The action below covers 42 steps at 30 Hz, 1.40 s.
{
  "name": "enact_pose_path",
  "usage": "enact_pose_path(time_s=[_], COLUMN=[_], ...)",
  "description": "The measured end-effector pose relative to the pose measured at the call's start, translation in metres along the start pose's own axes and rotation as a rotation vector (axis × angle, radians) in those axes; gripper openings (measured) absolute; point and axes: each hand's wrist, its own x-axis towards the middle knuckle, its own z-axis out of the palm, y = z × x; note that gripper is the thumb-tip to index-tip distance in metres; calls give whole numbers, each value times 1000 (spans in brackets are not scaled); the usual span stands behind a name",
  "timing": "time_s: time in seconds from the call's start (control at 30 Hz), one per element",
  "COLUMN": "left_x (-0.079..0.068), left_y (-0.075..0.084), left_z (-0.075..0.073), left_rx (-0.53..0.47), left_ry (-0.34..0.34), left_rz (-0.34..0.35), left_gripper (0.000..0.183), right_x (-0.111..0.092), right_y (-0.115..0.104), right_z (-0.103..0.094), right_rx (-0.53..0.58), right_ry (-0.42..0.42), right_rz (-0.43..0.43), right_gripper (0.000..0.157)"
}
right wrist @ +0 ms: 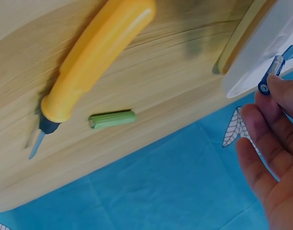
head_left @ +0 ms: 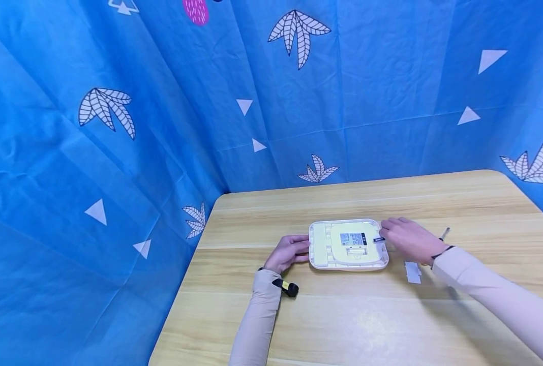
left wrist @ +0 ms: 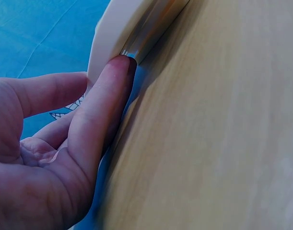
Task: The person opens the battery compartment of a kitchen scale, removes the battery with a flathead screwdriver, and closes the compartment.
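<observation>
Now, our right fingers (right wrist: 262, 128) pinch blue battery (right wrist: 272, 74), our left fingers (left wrist: 96, 112) hold white device (head_left: 320, 251) by edge, yellow screwdriver (right wrist: 96, 62) on desk (head_left: 344, 325).

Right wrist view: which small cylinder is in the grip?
The blue cylinder, pinched in the right grip. The green cylinder instead lies on the table, near the yellow-handled screwdriver.

On the desk (head_left: 326, 320) before the curtain (head_left: 376, 101), the flat device (head_left: 347, 245) lies between the left grip (head_left: 291, 253) and the right grip (head_left: 406, 238), the latter's battery (head_left: 379, 240) over its right end, with a small piece (head_left: 413, 272), a screwdriver (right wrist: 96, 62) and, near the screwdriver, a cylinder (right wrist: 112, 119) to its right.
</observation>
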Motion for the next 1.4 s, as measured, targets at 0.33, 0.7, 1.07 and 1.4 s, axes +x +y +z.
enact_pose_path(time_s=[0.33,0.7,1.07,1.4], left_x=[0,0,2,1], left_y=[1,-1,-1,0], left_z=[0,-1,-2,-2], left_rx=[-3,-5,-8,-9], left_ry=[-1,-9,-5,-7], left_rz=[4,5,1,2], left_gripper=[42,41,41,41], right_x=[-7,-19,-26,-33], right_y=[13,32,42,46], right_z=[-1,10,19,28], right_rx=[25,75,93,92], right_ry=[-29,-11,-32,-26], right_rz=[70,161,240,258], right_gripper=[33,26,19,20])
